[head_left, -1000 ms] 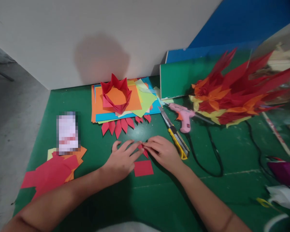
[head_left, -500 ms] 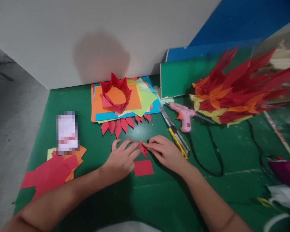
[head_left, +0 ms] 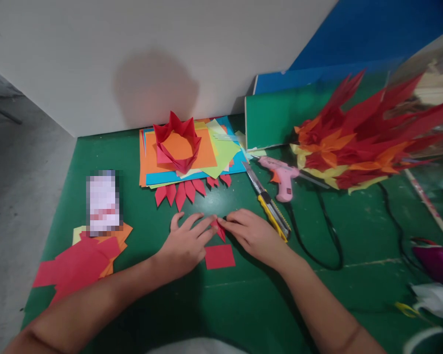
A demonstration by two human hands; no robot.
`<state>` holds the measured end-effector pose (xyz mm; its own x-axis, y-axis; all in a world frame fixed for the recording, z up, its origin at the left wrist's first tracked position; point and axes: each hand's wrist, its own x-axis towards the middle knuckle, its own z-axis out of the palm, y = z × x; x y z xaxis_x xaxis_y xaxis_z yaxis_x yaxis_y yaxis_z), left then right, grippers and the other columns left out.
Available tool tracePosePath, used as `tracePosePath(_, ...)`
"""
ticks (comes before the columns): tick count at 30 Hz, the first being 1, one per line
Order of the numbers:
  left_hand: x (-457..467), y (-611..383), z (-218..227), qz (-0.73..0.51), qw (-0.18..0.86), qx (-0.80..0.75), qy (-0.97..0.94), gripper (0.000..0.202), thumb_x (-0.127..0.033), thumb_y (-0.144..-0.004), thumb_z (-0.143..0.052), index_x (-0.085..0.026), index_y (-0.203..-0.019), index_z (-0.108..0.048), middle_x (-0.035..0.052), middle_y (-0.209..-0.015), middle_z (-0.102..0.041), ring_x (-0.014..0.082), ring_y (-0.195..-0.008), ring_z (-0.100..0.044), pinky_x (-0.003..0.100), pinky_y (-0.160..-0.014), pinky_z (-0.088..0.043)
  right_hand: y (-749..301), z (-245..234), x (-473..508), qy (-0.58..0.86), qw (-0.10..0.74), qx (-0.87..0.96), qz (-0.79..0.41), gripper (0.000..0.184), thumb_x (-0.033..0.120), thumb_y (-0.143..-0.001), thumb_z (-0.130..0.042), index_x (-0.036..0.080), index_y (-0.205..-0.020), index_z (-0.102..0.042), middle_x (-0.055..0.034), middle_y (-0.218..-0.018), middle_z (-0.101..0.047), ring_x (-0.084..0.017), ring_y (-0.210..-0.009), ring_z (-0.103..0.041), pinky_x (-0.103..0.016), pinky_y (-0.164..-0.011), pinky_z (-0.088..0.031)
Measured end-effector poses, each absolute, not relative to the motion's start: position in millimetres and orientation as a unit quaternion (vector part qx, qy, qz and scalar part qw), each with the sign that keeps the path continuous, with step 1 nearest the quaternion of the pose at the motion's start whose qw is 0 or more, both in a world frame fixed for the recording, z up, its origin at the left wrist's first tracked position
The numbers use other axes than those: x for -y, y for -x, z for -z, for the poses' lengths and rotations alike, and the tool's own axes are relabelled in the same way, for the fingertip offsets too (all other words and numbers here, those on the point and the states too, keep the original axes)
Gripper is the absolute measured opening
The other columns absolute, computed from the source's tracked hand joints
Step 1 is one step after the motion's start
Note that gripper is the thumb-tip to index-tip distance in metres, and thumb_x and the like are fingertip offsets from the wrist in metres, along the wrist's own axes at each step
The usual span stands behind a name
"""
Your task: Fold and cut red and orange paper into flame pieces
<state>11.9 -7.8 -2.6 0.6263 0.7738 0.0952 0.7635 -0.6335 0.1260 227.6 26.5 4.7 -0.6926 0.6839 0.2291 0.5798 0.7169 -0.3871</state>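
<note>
**Now: red paper pinned beside the knife**

My left hand [head_left: 186,243] lies flat and unclenched, pressing the folded red paper [head_left: 219,228] just left of the knife [head_left: 269,206]. My right hand [head_left: 253,233] touches it too; pinching or pressing, I cannot tell. The paper could skid, and my knuckles sit near the knife. I can read no writing.

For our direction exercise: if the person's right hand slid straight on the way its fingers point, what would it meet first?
The small folded red paper piece touching the right hand, then probably the left hand.
</note>
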Motion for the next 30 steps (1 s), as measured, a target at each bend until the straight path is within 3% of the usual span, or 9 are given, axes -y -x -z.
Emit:
tracePosePath(6, 8.1, -11.3, 5.5, -0.070, 0.031, -0.424, -0.902, 0.040, -0.018, -0.082, -0.052, -0.028, -0.120, -0.057, 0.0016, -0.131, -0.057, 0.0242, -0.119, -0.045, 0.046, -0.102, -0.026, -229.9, 1.9, -26.7, 0.341, 0.180, 0.914, -0.127, 0.035, 0.013, -0.095, -0.035, 0.016, -0.111, -0.066, -0.0086, -0.085, -0.064, -0.018, -0.074, -0.053, -0.032, -0.068, -0.050)
tracePosePath(15, 5.9, -11.6, 3.2, -0.075, 0.054, -0.425, -0.901, 0.039, -0.016, -0.082, -0.049, -0.028, -0.119, -0.056, -0.0006, -0.136, -0.053, 0.0227, -0.118, -0.046, 0.047, -0.101, -0.027, -231.6, -5.0, -27.3, 0.345, 0.211, 0.903, -0.145, 0.031, 0.013, -0.093, -0.040, 0.017, -0.101, -0.069, -0.0083, -0.084, -0.065, -0.018, -0.077, -0.058, -0.031, -0.068, -0.051)
tracePosePath(30, 5.7, -12.8, 2.2, -0.074, 0.077, -0.427, -0.898, 0.039, -0.015, -0.083, -0.047, -0.027, -0.119, -0.057, -0.0013, -0.137, -0.053, 0.0230, -0.119, -0.046, 0.049, -0.103, -0.025, -232.7, -1.6, -27.2, 0.328, 0.186, 0.917, -0.127, 0.035, 0.011, -0.094, -0.036, 0.017, -0.105, -0.068, -0.0083, -0.087, -0.066, -0.018, -0.079, -0.058, -0.032, -0.070, -0.053)
